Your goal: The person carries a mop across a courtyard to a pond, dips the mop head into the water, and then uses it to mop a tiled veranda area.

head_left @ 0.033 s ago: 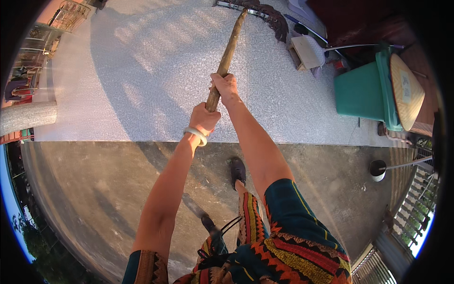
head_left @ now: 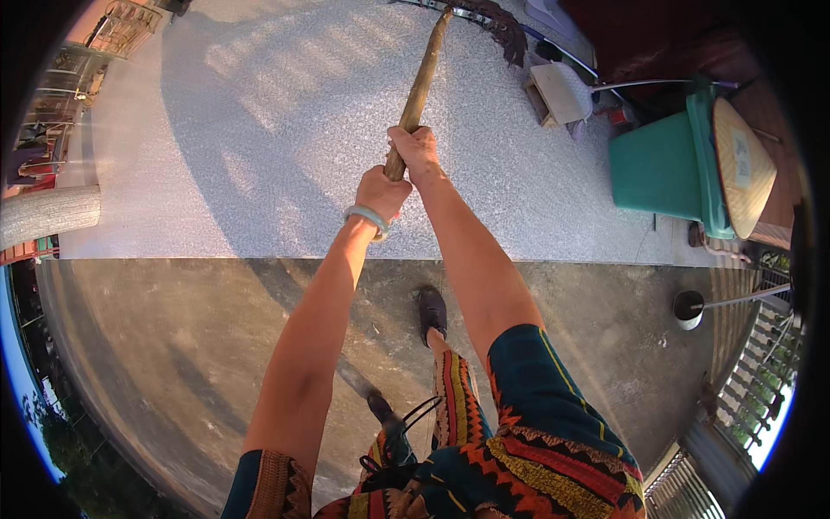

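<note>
Stretched out before me is a mop with a thick wooden handle (head_left: 424, 78). Its dark, stringy head (head_left: 508, 36), on a pale metal bar, lies on the floor at the far edge of the view. My left hand (head_left: 382, 192), with a pale bangle at the wrist, is closed round the handle's near end. Just ahead of it, my right hand (head_left: 417, 151) wraps the same handle. Both arms reach forward, nearly straight.
Speckled pale floor (head_left: 294, 130) meets rougher brown concrete (head_left: 216, 320) where I stand. At right are a lidded green bin (head_left: 657, 169), a conical hat (head_left: 743, 169), a long-handled dustpan (head_left: 560, 93) and a small white pot (head_left: 689, 311). A round pillar (head_left: 52, 214) stands left.
Both hands have moved slightly forward with the mop, its head sliding a little farther away and partly out of view. My left hand has also drawn closer to my right.
</note>
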The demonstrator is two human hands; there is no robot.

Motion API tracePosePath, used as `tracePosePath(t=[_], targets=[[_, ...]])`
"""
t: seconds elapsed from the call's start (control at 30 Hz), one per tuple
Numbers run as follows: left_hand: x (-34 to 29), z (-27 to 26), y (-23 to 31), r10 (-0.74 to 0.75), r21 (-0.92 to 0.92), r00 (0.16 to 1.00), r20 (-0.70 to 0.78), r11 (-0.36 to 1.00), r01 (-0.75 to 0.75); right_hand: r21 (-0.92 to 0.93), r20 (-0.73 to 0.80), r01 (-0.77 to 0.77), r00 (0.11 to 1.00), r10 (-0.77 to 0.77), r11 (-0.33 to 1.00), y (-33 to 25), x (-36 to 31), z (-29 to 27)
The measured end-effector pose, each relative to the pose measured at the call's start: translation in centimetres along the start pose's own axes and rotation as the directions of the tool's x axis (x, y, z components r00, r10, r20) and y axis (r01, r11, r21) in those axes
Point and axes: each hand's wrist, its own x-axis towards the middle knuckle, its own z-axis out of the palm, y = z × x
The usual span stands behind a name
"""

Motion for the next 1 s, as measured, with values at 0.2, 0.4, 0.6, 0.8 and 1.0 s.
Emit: tracePosePath(t=[0.2, 0.4, 0.6, 0.8, 1.0], targets=[[4.6, 5.5, -2.6, 0.024, 0.349, 0.994, -0.109, 0.937, 0.016, -0.426, 0.135, -0.025, 0.987, 0.091, 0.904, 0.7, 2.2, -3.9], [-12.2, -5.8, -10.5, 0.027, 0.310, 0.996, -0.086, 0.951, 0.001, -0.503, 0.182, -0.077, 0.964, 0.192, 0.861, 6.2, -8.0, 2.8], [-34.6, -13.7, -18.4, -0.064, 0.483, 0.995, -0.071, 0.871, 0.090, 0.045, 0.036, -0.396, 0.918, 0.395, 0.917, 16.1, -11.9, 5.5], [-52.7, -23.9, -24.0, -0.343, 0.651, 0.936, -0.079, 0.693, 0.309, 0.059, 0.177, -0.568, 0.815, 0.552, 0.821, 21.6, -31.2, 8.3], [-54.8, -30.7, -23.1, -0.349, 0.827, 0.937, -0.008, 0.525, 0.202, 0.161, 0.404, -0.671, 0.714, 0.572, 0.723, 21.3, -37.5, 5.2]])
